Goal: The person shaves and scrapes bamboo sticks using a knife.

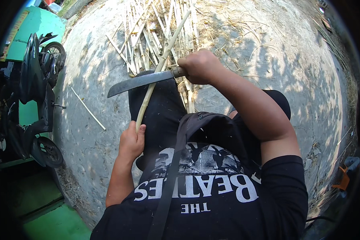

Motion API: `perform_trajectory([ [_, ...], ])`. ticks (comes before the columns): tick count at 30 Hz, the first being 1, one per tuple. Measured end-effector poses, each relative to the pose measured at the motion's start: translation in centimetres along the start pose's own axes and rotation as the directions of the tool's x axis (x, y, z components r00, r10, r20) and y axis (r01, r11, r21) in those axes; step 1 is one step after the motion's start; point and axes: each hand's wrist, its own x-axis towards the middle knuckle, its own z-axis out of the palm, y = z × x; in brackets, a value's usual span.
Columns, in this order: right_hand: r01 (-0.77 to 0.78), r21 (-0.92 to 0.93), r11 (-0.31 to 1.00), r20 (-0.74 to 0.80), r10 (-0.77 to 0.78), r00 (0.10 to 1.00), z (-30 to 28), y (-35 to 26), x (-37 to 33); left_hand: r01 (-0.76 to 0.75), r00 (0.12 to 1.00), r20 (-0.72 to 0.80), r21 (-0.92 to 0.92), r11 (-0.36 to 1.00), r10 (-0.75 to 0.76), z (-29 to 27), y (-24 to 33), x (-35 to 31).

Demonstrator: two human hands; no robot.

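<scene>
A long pale bamboo strip (145, 102) slants up and away across my left thigh. Its near end is in my left hand (132, 140), which is closed around it with the thumb along the side. My right hand (201, 67) grips the wooden handle of a machete (138, 83) in a fist. The broad dark blade points left and lies across the strip, over my knee. From this view I cannot tell how deep the edge sits in the strip, or whether it only rests on it.
Beyond my knees lies a heap of split bamboo strips (148, 42), with curly shavings (228, 38) to its right. One loose strip (88, 109) is on the concrete ground (96, 74) at left. A black motorcycle (36, 92) stands far left. An orange object (341, 179) lies far right.
</scene>
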Motion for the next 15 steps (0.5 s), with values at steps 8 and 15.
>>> perform_trajectory([
  [8, -0.373, 0.043, 0.927, 0.068, 0.369, 0.927, -1.8, 4.8, -0.5, -0.04, 0.999, -0.031, 0.031, 0.999, 0.041, 0.1, 0.1, -0.1],
  [15, -0.042, -0.058, 0.997, 0.14, 0.05, 0.989, -2.6, 0.4, -0.4, -0.038, 0.999, 0.005, 0.056, 0.998, 0.038, -0.1, -0.2, -0.4],
])
